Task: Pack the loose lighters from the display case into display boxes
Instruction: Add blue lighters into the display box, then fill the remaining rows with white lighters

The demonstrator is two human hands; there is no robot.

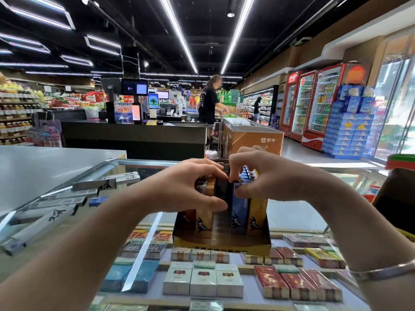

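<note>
Display box [222,244] sits mid glass table [298,212], approx half full w/ upright lighters [239,212]. Our left hand [186,187] and right hand [258,178] fingers pinch their tops, seating them. Loose lighters [94,185] far left remain unpacked, we judge.

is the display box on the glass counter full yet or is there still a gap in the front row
Not full: the display box has an empty slot in its front row, between the gold lighter and the blue lighter.

An open display box [221,244] is set on the glass table [296,212]. Upright lighters [239,212] inside are gripped by the left hand [188,187] and right hand [262,178]. Loose lighters [94,185] are scattered far left.
</note>
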